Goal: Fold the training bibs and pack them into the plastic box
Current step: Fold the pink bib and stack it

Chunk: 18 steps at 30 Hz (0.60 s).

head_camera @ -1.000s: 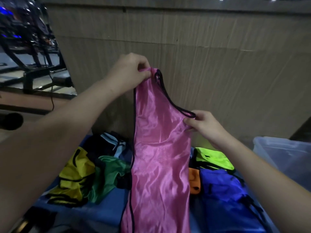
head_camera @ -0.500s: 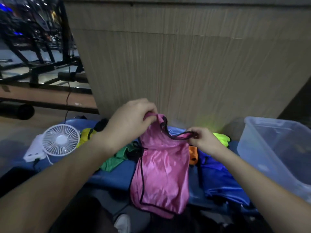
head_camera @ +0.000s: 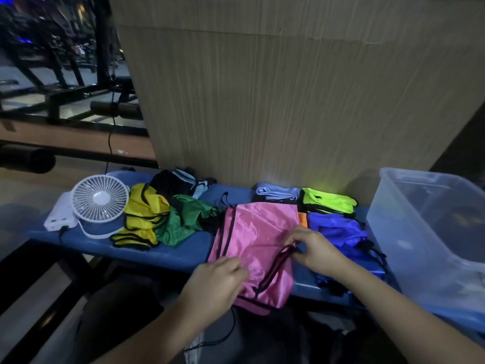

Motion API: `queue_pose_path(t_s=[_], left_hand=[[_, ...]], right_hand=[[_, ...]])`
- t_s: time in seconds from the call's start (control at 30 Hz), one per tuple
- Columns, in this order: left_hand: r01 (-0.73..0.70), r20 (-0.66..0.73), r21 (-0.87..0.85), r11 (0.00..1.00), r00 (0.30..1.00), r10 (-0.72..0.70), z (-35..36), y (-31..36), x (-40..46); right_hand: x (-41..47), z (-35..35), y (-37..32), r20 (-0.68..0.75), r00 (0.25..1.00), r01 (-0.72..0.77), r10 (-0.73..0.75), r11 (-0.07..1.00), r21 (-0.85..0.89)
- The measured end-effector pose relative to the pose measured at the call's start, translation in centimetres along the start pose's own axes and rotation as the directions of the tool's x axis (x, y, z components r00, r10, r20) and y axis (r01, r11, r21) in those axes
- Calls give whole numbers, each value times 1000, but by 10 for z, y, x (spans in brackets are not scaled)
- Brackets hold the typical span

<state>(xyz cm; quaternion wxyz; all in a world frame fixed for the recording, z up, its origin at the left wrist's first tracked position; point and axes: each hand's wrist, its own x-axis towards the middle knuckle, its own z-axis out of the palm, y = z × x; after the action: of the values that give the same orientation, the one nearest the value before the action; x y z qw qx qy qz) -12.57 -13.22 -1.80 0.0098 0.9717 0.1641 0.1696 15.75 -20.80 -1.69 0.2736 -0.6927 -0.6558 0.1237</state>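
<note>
Head view: a pink bib (head_camera: 252, 240) lies flat on the blue worktop (head_camera: 178, 252), its near end hanging over the front edge. The right hand (head_camera: 319, 252) pinches its black-trimmed strap; the left hand (head_camera: 217, 282) grips the near left edge. The clear plastic box (head_camera: 430, 232) stands at the right — beyond the purple bib (head_camera: 338, 229).
</note>
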Motion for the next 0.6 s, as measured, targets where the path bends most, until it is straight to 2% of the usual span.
queue_pose_path(t_s=[0.1, 0.17, 0.23, 0.33, 0.43, 0.53, 0.6], left_hand=[[39, 148, -38, 999, 988, -33, 22, -6, -7], [110, 316, -103, 989, 946, -73, 26, -8, -6], [129, 430, -154, 980, 901, -51, 28, -13, -5], [170, 494, -272, 947, 870, -15, 20, -17, 10], [329, 426, -451, 830, 896, -124, -4, -30, 44], [332, 161, -556, 762, 942, -294, -15, -63, 95], [312, 20, -564, 764, 931, -365, -10, -88, 126]], right_hand=[[0, 4, 4, 85, 996, 21, -18, 999, -39], [0, 1, 3, 153, 988, 17, -5, 997, -78], [1, -6, 1, 195, 980, -5, 27, 993, -115], [10, -17, -1, 169, 984, -35, 51, 995, -91], [30, -24, 7, -16, 999, -45, 44, 996, -77], [57, -28, 19, -168, 982, -102, 84, 989, -103], [74, -30, 26, -178, 971, -183, 161, 977, -111]])
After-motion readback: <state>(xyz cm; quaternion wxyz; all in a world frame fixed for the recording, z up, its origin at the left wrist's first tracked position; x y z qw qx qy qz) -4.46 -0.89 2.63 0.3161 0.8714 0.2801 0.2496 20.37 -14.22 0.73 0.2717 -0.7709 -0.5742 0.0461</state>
